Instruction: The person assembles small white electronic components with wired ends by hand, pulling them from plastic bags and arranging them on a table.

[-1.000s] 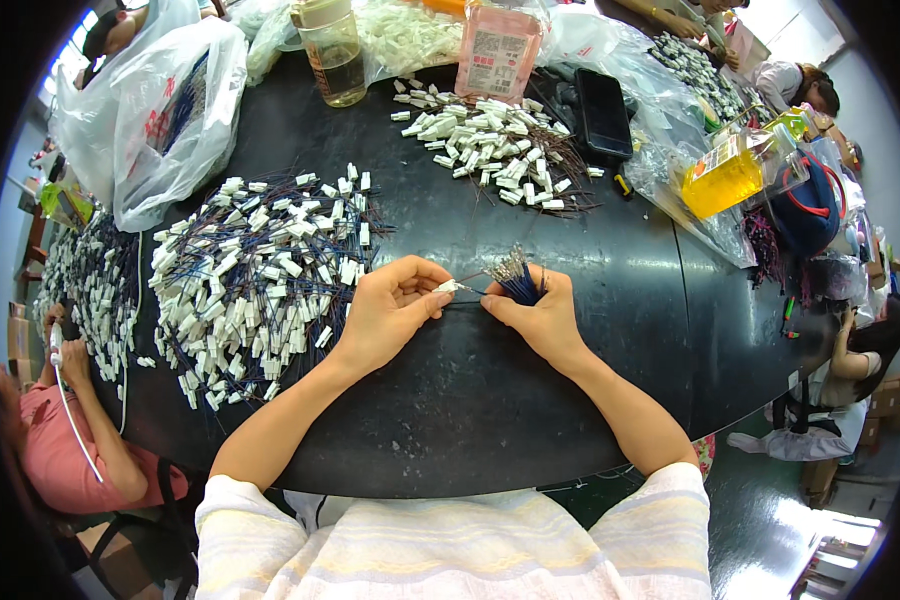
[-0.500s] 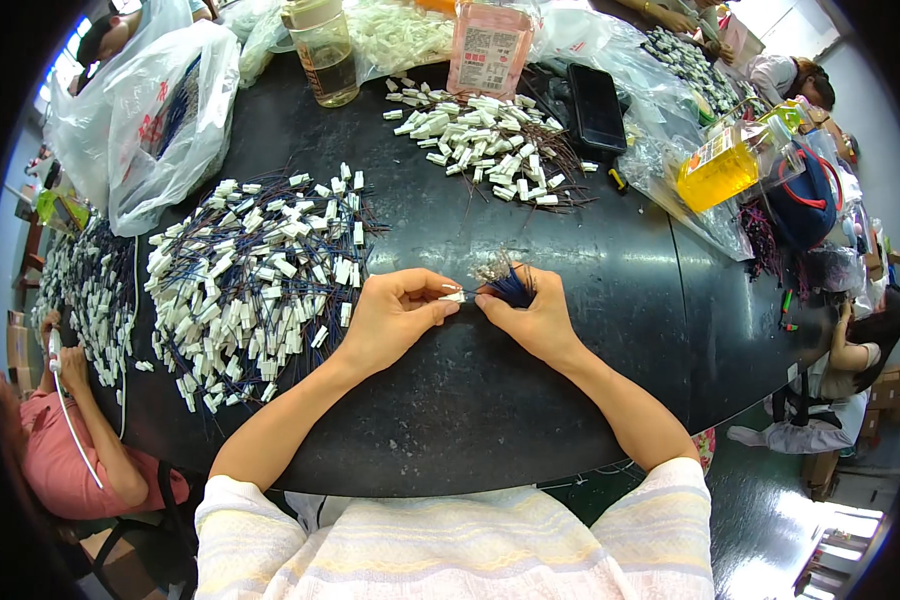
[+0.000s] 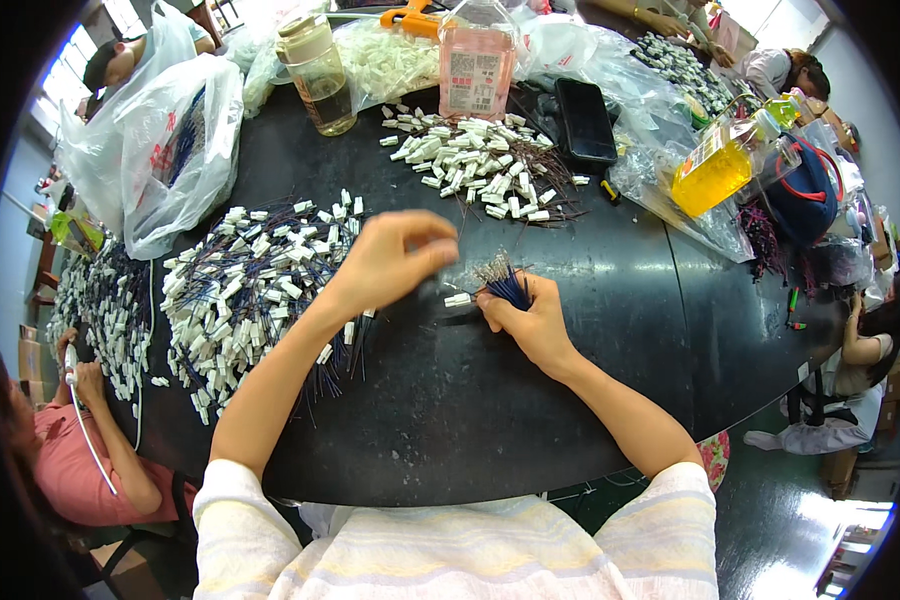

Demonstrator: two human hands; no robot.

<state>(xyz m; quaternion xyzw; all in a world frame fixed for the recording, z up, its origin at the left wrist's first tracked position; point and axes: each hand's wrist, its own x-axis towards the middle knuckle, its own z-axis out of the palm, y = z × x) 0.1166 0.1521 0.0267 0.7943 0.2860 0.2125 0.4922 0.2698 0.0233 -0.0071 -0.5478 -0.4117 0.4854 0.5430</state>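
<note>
My right hand is shut on a small bundle of dark blue wires that fans upward from my fist. A white connector sits at my right thumb tip, just above the black round table. My left hand is lifted off the table to the left of the bundle, blurred, fingers loosely curled, nothing visible in it. A large heap of white connectors with blue wires lies under and left of my left forearm. Beyond my hands is a second heap of white connectors.
At the table's far side stand a tan bottle, a pink bottle, a black phone and a yellow bottle. A white plastic bag lies far left. A person in a pink top sits lower left.
My left hand has let go at the wire bundle and risen up and away toward the far heap. My right hand keeps the wires in the same place.
</note>
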